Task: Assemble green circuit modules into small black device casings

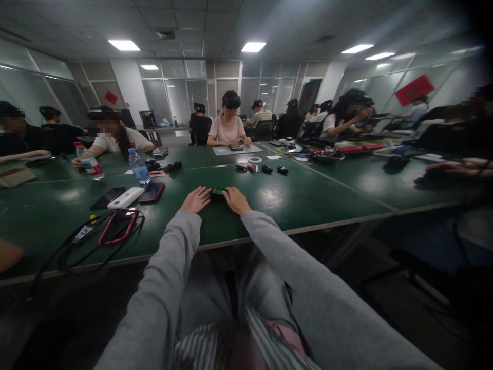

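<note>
Head view shows both grey-sleeved arms extended over the near edge of the dark green tabletop (308, 205), with a small black device with a green face (217, 193) lying between the hands, a short way in from that edge. Left hand (195, 199) rests palm down, fingers spread flat, fingertips touching the device's left end; nothing is clasped. Right hand (236, 200) lies with fingers curled against the device's right end; whether it truly pinches it cannot be told at this size. Toward the left part of the surface lie a white power bank (126, 197), a red-cased phone (151, 192), a clear plastic water bottle (139, 167) and a loop of black cable (96, 241), all well apart from the hands. Other people sit along the far edge. Judgement: steadying the device from both ends, pressing it flat against the surface, would give the firmest control.
</note>
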Available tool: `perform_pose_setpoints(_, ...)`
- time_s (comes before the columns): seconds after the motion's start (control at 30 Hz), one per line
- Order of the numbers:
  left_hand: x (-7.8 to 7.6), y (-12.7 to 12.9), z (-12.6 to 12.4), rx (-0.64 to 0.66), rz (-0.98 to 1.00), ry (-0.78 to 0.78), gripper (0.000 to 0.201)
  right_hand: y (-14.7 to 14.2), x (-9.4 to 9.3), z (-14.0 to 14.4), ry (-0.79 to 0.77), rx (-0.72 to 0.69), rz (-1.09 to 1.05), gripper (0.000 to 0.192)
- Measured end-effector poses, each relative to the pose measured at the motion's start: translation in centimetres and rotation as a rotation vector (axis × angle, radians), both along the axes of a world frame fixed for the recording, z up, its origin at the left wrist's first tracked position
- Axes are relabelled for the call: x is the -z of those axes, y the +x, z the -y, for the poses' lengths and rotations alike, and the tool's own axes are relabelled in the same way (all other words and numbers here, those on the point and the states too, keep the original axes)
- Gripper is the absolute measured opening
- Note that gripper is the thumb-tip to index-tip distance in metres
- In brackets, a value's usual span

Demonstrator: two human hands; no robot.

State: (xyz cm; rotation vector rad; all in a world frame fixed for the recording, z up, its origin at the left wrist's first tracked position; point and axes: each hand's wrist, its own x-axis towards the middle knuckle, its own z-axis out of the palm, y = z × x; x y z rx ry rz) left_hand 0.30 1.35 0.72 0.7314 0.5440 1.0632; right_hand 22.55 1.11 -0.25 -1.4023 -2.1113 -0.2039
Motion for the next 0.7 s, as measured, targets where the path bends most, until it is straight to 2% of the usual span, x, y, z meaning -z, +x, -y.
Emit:
perform_pose_setpoints(0.4, 0.14, -0.03, -0.03, -0.04, -0.022, 0.003, 0.022, -0.13, 0.03, 0.16, -0.011, 0.012, 0.009, 0.043)
perform_pose_setpoints(0.7, 0.73, -0.2, -0.43, -0.02, 0.002, 0.002, 0.019, 0.02, -0.06, 0.26, -0.02, 0.049, 0.028, 0.047)
